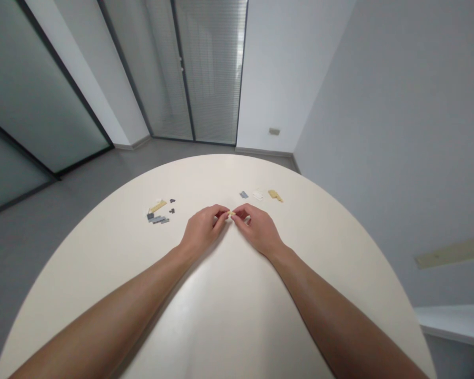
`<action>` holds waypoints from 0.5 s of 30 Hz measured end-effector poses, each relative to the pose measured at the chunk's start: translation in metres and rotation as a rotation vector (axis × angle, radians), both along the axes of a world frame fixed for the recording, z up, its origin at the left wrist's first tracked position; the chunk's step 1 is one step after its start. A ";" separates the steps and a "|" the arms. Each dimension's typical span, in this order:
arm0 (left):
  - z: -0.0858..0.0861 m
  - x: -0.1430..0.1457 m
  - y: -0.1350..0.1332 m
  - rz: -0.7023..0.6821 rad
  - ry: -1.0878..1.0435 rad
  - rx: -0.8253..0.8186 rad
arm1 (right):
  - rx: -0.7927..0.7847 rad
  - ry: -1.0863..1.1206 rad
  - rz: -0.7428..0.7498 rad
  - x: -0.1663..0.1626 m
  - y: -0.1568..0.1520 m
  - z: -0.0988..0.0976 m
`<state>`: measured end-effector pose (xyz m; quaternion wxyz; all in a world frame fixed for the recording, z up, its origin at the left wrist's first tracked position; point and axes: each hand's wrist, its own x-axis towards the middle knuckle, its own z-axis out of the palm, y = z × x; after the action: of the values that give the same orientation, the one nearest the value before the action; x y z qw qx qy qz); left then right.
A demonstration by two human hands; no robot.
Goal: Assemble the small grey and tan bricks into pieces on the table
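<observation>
My left hand [206, 225] and my right hand [257, 225] meet over the middle of the table, thumbs and fingertips pinched. Between them is a small pale yellow piece [231, 213], gripped from both sides; the fingers cover most of it, so its exact shape is hard to make out. Just beyond my right hand lie a small grey piece [244, 194], a few white pieces [258, 195] and a tan piece with a narrow end [275, 195]. Left of my left hand sit several grey flat pieces [158, 219], a long tan strip [158, 206] and small dark pieces [172, 211].
The round white table [229, 316] fills the lower view, its curved far edge beyond the pieces. Past it are the grey floor [122, 166], glass panels with dark frames [184, 73] and a plain wall [398, 131] on the right.
</observation>
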<state>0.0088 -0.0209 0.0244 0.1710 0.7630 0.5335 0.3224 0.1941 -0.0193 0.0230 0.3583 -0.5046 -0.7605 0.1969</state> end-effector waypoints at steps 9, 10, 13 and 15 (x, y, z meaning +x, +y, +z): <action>-0.003 0.000 0.001 0.005 -0.006 0.002 | -0.010 -0.020 0.018 0.000 -0.001 0.000; -0.003 0.000 0.001 0.005 -0.003 0.003 | -0.013 -0.021 0.020 0.000 -0.001 0.000; -0.004 0.000 0.002 -0.002 0.002 0.013 | -0.021 -0.030 0.018 0.001 -0.001 0.001; -0.005 -0.001 0.003 -0.008 0.002 0.019 | -0.024 -0.037 0.018 0.000 -0.002 0.002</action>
<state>0.0082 -0.0184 0.0191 0.1643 0.7670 0.5277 0.3259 0.1945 -0.0212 0.0246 0.3363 -0.5057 -0.7689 0.1998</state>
